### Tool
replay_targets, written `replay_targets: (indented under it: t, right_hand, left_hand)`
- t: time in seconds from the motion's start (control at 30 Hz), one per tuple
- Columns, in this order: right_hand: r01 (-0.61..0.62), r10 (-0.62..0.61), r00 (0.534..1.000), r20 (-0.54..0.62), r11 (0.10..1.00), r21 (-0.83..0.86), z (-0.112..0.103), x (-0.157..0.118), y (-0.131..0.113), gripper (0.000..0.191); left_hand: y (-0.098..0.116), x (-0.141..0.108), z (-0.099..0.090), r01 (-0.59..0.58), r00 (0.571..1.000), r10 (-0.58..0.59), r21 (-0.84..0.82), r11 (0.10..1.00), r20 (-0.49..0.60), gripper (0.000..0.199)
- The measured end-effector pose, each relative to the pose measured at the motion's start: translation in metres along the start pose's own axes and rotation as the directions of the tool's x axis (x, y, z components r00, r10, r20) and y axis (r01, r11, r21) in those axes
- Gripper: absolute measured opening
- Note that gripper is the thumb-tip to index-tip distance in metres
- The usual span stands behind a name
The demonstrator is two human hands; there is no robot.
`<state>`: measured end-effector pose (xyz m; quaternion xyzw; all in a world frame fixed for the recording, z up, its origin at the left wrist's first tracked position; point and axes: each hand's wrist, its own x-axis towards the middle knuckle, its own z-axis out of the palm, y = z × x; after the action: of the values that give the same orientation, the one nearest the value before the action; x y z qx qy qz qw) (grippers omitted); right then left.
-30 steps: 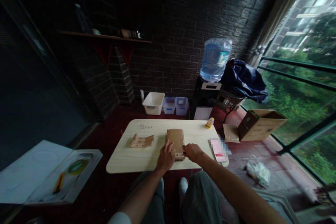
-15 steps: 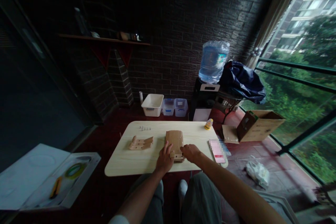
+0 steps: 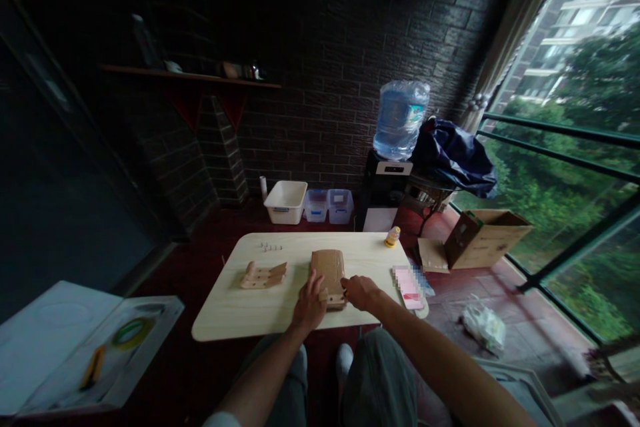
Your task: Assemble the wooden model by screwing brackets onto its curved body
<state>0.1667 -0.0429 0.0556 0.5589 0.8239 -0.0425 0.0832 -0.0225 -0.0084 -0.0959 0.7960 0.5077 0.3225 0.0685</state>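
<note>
A brown cardboard piece (image 3: 328,265), box-shaped with a rounded far edge, lies on the pale table (image 3: 225,310). Dark holes run along its near end. My left hand (image 3: 309,303) grips its near left side, fingers against the edge and thumb over the near end. At the right edge, my right hand (image 3: 362,293) is closed, its fingertips pinched at the cardboard; whatever they hold is too small to name. Left of both hands rests a second cardboard piece (image 3: 265,275) with holes and upturned ends. Several small pins or screws (image 3: 271,248) stand behind it.
A small yellow-capped bottle (image 3: 393,237) stands at the table's far right, and a phone with a pink screen (image 3: 411,288) lies near the right edge. To the left is an open white case (image 3: 135,347) with a yellow-black cutter (image 3: 93,367). Bins (image 3: 286,203) sit beyond the table.
The camera view has shifted slightly to the right. My right hand has turned a little at the cardboard's edge; my left hand keeps its place on the cardboard.
</note>
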Motion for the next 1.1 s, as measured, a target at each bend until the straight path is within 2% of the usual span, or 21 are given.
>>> replay_targets:
  t: [0.1, 0.2, 0.4, 0.57, 0.73, 0.97, 1.1]
  right_hand:
    - [0.047, -0.043, 0.997, 0.071, 0.998, -0.049, -0.006, -0.001, 0.001, 0.026]
    - [0.015, -0.010, 0.993, 0.115, 0.999, -0.046, -0.009, -0.001, 0.001, 0.024]
    - [-0.121, 0.119, 0.990, 0.071, 0.992, 0.025, -0.002, -0.005, -0.001, 0.029]
    - [-0.077, 0.076, 0.994, 0.083, 0.997, 0.014, -0.005, -0.005, -0.004, 0.034]
    - [0.016, -0.012, 0.995, 0.095, 0.999, -0.035, -0.015, -0.004, -0.003, 0.027]
    - [-0.095, 0.089, 0.991, 0.102, 0.994, 0.053, -0.005, -0.006, 0.000, 0.030]
    - [-0.110, 0.105, 0.991, 0.078, 0.992, 0.065, -0.002, -0.009, 0.001, 0.032]
  left_hand:
    - [0.001, 0.000, -0.001, 0.026, 1.000, -0.026, 0.010, 1.000, -0.002, 0.046]
    - [0.002, 0.000, 0.000, 0.030, 1.000, -0.030, 0.006, 1.000, 0.000, 0.046]
    - [0.002, -0.002, 0.004, 0.056, 0.998, -0.057, -0.016, 0.998, -0.007, 0.044]
    - [-0.001, -0.002, 0.005, 0.047, 0.999, -0.047, 0.011, 0.999, 0.010, 0.045]
    - [0.001, -0.002, 0.003, 0.048, 0.999, -0.048, -0.005, 0.999, 0.026, 0.046]
    - [0.000, -0.002, 0.005, 0.063, 0.998, -0.063, -0.022, 0.998, 0.001, 0.046]
    - [-0.001, -0.003, 0.006, 0.071, 0.997, -0.072, -0.030, 0.997, -0.001, 0.046]
